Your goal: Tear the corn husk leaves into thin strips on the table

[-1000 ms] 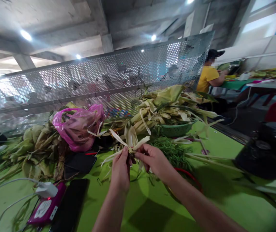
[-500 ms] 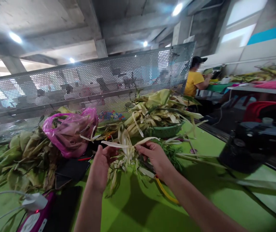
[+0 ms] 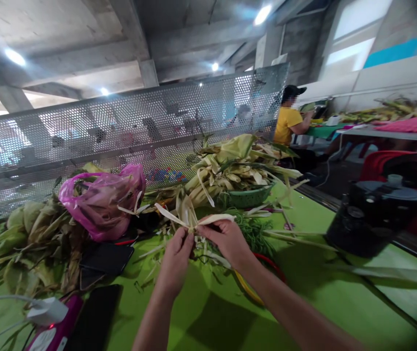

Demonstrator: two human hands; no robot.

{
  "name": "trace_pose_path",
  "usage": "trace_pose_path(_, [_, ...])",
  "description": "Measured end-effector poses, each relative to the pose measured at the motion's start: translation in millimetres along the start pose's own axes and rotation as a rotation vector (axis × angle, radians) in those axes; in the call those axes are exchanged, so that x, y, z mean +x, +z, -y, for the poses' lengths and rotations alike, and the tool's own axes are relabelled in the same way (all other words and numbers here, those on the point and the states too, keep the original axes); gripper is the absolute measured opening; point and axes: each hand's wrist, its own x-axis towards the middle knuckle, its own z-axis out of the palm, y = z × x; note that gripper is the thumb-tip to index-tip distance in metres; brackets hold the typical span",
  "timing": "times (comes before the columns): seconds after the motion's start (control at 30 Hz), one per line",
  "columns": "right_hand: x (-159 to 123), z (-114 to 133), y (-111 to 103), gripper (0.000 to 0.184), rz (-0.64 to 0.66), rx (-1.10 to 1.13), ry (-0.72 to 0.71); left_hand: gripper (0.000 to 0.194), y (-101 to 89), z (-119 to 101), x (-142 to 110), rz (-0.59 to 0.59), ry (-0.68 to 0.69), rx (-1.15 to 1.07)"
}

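Note:
Between my two hands is a small bundle of pale corn husk strips [image 3: 185, 210], fanned out at the top and gathered at its base. My left hand [image 3: 179, 249] pinches the base from the left and below. From the right, my right hand [image 3: 226, 239] closes thumb and fingers on the same base, with one broad strip lying over its fingers. Thin green strands [image 3: 254, 234] and husk scraps lie behind and under the hands. A tool with yellow and red handles [image 3: 247, 290] lies on the green table [image 3: 216, 324], partly hidden by my right forearm.
Husks are heaped in a green basket [image 3: 250, 196] at the back. To the left are a pink plastic bag [image 3: 102, 202], more husks [image 3: 36, 243], a dark phone [image 3: 108, 258] and a purple power strip [image 3: 60, 319]. A black container [image 3: 369, 219] stands right. Beyond sits a person in yellow [image 3: 288, 124].
My left hand has come rightward from beside the husk strips and now pinches their base. My right hand keeps hold. The view has shifted slightly.

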Motion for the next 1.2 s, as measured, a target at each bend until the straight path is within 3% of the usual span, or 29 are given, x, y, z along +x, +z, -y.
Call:
trace_pose_path(0.1, [-0.1,-1.2,2.1,0.017,-0.035,0.102,0.058,0.02,-1.0,-0.4,-1.1,0.049,-0.019,-0.024])
trace_pose_path(0.33, [1.0,0.3,2.9,0.015,0.002,0.157,0.032,0.022,0.5,0.0,-4.4,0.187,-0.019,-0.041])
trace_pose_path(0.47, [1.9,-1.8,-3.3,0.021,0.06,0.039,0.01,0.027,3.0,5.6,-2.7,0.136,-0.038,-0.052])
trace_pose_path(0.57, [1.2,-3.3,-6.3,0.023,0.138,-0.076,-0.016,0.027,1.1,8.0,0.7,0.041,0.025,-0.049])
trace_pose_path(0.7, [1.3,-5.5,-7.7,0.019,0.122,-0.222,-0.074,0.023,-1.8,8.0,2.7,-0.044,0.032,-0.018])
trace_pose_path(1.1, [10.8,1.0,-19.1,0.018,0.174,-0.084,-0.048,0.03,-1.9,4.8,-3.5,0.02,-0.177,-0.219])
trace_pose_path(1.2, [8.5,2.4,-17.4,0.018,0.146,-0.087,-0.001,0.03,-2.5,9.3,-1.2,0.041,-0.161,-0.244])
